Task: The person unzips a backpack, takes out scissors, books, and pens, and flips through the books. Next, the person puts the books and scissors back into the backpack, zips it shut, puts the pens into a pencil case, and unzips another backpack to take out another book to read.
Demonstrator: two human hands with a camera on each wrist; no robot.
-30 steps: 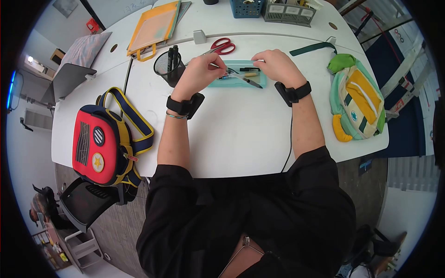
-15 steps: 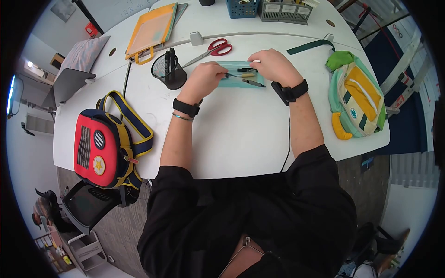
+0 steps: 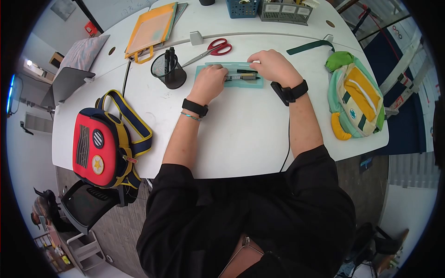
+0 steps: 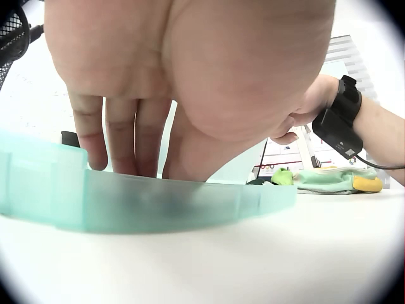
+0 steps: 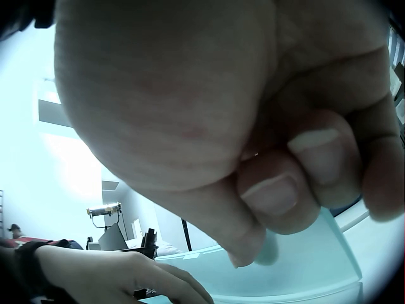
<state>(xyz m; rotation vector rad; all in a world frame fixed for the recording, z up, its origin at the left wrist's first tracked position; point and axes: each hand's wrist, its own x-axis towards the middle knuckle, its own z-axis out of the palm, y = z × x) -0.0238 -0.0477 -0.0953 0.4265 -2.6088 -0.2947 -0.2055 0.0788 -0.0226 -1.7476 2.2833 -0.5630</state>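
A translucent teal pencil case lies on the table with its lid raised, as the right wrist view shows. My left hand reaches down into the case's left part, fingers fairly straight and tips hidden behind the near wall. Right at those fingertips is the left end of a grey pen with a dark tip, lying lengthwise in the case. A black pen and a tan piece lie beyond it. My right hand pinches the lid's edge between thumb and curled fingers.
Left of the case stand a black mesh pen cup and red-handled scissors. A red backpack sits at the left edge, a green-and-yellow backpack at the right. Farther back are yellow folders and baskets.
My left hand has moved the grey pen down into the case, where it now lies level beside the other contents. My right hand has stayed at the lid.
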